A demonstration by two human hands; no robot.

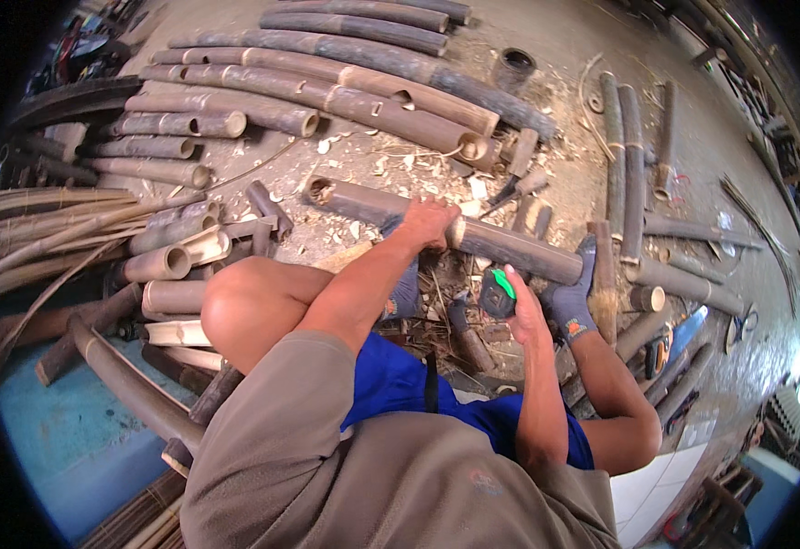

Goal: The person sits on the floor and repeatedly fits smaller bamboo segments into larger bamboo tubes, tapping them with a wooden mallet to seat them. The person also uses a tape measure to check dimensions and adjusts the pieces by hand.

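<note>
A thick brown bamboo tube (514, 250) lies crosswise in front of me, with a hole cut near its left end and a pale ring around its middle. My left hand (429, 224) grips it from above, just left of that ring. In my right hand (528, 309) is a black tape measure with a green part (498, 293), held just below the tube's right half. I cannot see any blade drawn out of it. My socked feet (572, 302) are by the tube, one near its middle and one at its right end.
Long bamboo poles (372, 105) lie side by side ahead. A wooden-handled tool (520, 188) and a wooden mallet-like piece (523, 151) rest among pale shavings beyond the tube. Bamboo offcuts (171, 263) and split strips (52, 233) crowd the left. On the right are more tubes (633, 174) and an orange-handled saw (659, 352).
</note>
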